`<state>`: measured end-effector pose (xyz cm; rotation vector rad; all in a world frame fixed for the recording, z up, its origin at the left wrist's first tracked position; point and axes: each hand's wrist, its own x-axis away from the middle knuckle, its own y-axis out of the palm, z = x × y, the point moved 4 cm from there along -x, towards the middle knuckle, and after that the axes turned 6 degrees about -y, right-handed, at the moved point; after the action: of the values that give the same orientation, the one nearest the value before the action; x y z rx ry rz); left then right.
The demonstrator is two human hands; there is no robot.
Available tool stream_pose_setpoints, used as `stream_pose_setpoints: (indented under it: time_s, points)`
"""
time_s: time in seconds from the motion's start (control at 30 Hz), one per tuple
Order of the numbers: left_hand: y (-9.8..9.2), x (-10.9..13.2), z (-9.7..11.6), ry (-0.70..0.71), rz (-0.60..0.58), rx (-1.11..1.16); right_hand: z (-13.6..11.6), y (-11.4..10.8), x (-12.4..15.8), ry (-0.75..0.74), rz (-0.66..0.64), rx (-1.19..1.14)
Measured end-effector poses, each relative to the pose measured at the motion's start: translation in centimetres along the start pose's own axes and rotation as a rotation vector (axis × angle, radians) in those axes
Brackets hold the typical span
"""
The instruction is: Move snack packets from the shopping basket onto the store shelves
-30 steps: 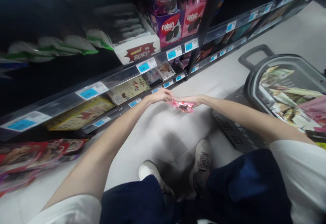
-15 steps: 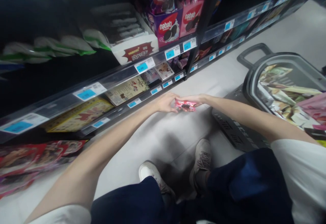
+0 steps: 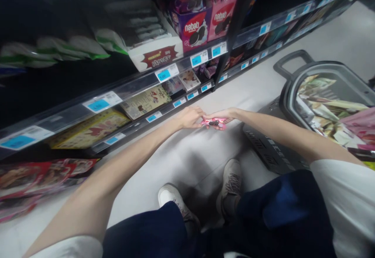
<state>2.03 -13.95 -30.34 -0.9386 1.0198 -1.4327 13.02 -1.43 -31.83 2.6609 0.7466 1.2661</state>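
A small pink packet of sandwich cookies [image 3: 216, 123] is held out over the pale floor, in front of the shelves. My right hand [image 3: 227, 115] grips its right end, with the fingers around and beneath it. At the packet's left end, the fingers of my left hand [image 3: 192, 117] are closed on its edge and come close to my right fingers. Nabati boxes, one purple [image 3: 193, 30] and one pink [image 3: 220, 18], stand on the shelf above.
On the right is a grey shopping basket [image 3: 293, 88] with several wrapped packets inside and its handle raised. A shelf edge [image 3: 139, 82] with price tags runs along the left. Red snack bags [image 3: 43, 180] lie low at left. My shoes [image 3: 231, 180] are below.
The packet has turned in my hands, so its printed face shows less of the name. My left fingers have shifted slightly over its end. My arms have hardly moved.
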Motion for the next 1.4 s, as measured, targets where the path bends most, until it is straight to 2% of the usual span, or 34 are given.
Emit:
stream_pose_setpoints:
  time_s: [0.2, 0.4, 0.53, 0.77, 1.07, 1.3, 1.4]
  points:
    - [0.2, 0.7, 0.2, 0.044, 0.040, -0.061, -0.1, 0.4, 0.3, 0.064, -0.030, 0.006]
    - [0.7, 0.4, 0.4, 0.200, 0.109, -0.004, 0.0, 0.6, 0.8, 0.157, -0.137, -0.022]
    - [0.8, 0.2, 0.2, 0.237, 0.107, 0.073, 0.2, 0.5, 0.7, 0.158, -0.171, -0.036]
    - [1.0, 0.0, -0.3, 0.260, 0.114, 0.105, 0.6, 0.2, 0.2, 0.138, -0.150, -0.059]
    - [0.7, 0.7, -0.9, 0.215, 0.061, -0.001, 0.8, -0.3, -1.1, 0.167, -0.082, -0.063]
    - [1.0, 0.8, -1.2, 0.158, 0.009, -0.192, 1.4, -1.2, -2.7, 0.128, 0.158, 0.082]
    - [1.1, 0.5, -1.1, 0.133, -0.051, -0.254, 2.0, -1.6, -3.0, 0.140, 0.203, 0.108]
